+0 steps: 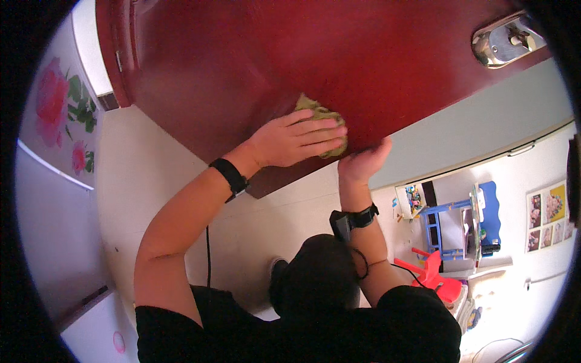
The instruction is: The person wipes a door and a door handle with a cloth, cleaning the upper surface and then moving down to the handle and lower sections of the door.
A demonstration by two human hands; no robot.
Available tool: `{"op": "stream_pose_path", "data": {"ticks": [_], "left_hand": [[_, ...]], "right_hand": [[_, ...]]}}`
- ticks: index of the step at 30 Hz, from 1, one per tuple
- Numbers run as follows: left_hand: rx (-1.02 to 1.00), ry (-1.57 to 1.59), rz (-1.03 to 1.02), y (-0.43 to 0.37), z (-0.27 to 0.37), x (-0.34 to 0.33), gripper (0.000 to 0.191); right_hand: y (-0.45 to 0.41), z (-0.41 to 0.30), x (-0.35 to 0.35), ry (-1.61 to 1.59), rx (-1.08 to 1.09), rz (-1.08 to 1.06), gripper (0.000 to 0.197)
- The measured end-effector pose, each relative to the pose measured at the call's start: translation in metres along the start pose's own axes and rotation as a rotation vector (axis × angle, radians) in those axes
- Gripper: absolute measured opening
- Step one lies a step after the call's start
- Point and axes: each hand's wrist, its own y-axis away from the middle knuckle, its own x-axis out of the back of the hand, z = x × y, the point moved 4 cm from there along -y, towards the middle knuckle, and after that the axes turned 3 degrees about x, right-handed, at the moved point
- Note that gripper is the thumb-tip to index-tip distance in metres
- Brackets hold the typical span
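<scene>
With its palm down, my left hand (290, 138) presses a crumpled olive-green cloth (320, 106) against the face of a dark red door (363, 68). The fingers lie nearly straight over the cloth, close to the door's edge. Just to the right, my right hand (363, 165) holds the door's edge; part of it is hidden by the door. A black band with a device sits on each wrist. Toward the top right, the door carries a metal lock plate with a handle (506, 41).
A pale tiled floor (145, 159) spreads below the door. On the left stands a white panel with printed pink flowers (50, 104). To the right are a red child's chair (433, 277), a blue-framed small table (433, 227) and a box of small toys (412, 199). A black cable (208, 254) hangs near my left arm.
</scene>
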Motion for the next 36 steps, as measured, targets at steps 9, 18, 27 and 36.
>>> {"op": "stream_pose_path", "data": {"ticks": [9,18,27,36], "left_hand": [[0.105,-0.08,-0.117,0.079,-0.017,-0.012,0.054],[0.356,-0.035,0.108,-0.032,-0.031,0.024,0.062],[0.252,-0.057,-0.131,0.065,-0.017,-0.02,0.064],[0.249,-0.059,-0.027,0.0,-0.02,0.012,0.056]], "right_hand": [[-0.005,0.004,0.003,-0.004,-0.06,0.125,0.054],[-0.003,-0.001,-0.006,0.005,0.017,0.074,0.054],[-0.01,-0.001,-0.002,0.031,0.026,0.07,0.052],[-0.003,-0.007,-0.006,0.041,0.007,0.142,0.053]]}}
